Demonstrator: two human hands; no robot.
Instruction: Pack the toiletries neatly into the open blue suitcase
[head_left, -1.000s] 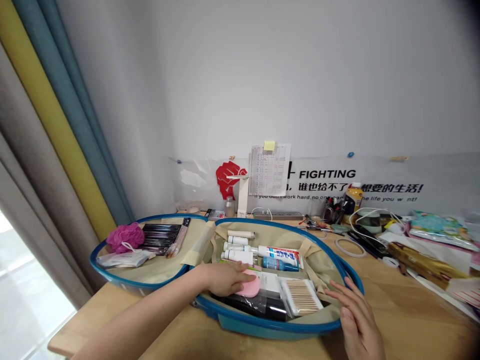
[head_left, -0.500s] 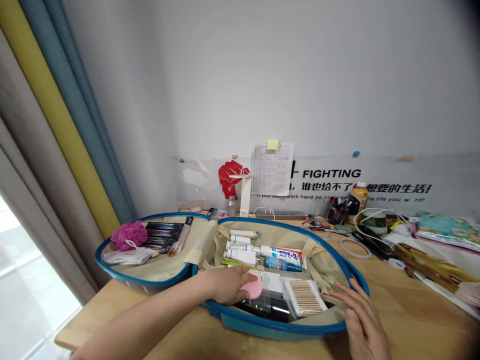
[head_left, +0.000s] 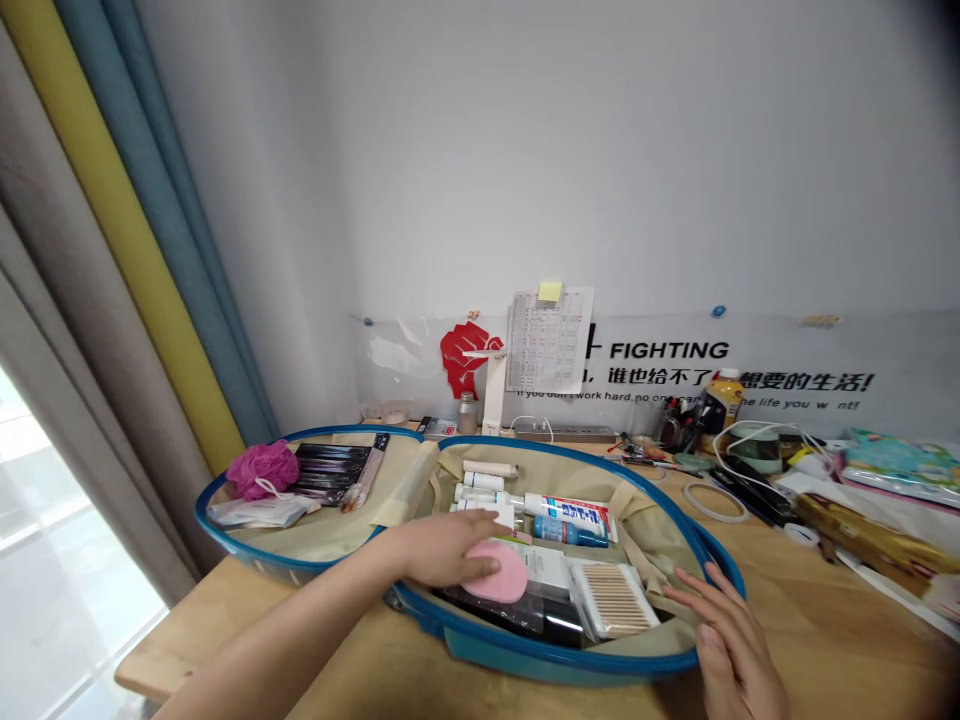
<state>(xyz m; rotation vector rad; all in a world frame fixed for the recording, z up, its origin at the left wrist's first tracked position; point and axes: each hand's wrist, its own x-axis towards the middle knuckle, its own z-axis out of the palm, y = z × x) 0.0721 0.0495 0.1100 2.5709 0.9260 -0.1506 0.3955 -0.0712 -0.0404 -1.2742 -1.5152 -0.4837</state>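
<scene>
Over the packed half of an open blue-rimmed case (head_left: 525, 672), my left hand (head_left: 442, 548) is open, fingers stretched toward the white tubes (head_left: 486, 514). Its thumb lies at the edge of a round pink sponge pad (head_left: 501, 578); whether it touches is hard to tell. My right hand (head_left: 724, 630) is open too, fingers spread against the case's right rim. Around the pad are a toothpaste tube (head_left: 574, 508), a blue bottle (head_left: 570, 531), a pack of cotton swabs (head_left: 613, 598) and a black item (head_left: 561, 620) in clear wrap.
The case's left half holds a purple bath puff (head_left: 262, 468), a pack of dark brushes (head_left: 337, 472) and a white packet (head_left: 262, 510). Behind stand a white lamp (head_left: 493, 395) and a power strip (head_left: 566, 433). A yellow-labelled bottle (head_left: 721, 405) and a white ring (head_left: 716, 502) are rightward.
My left hand has shifted slightly up and left, uncovering more of the pink pad. My right hand stays at the rim. The view has moved a little.
</scene>
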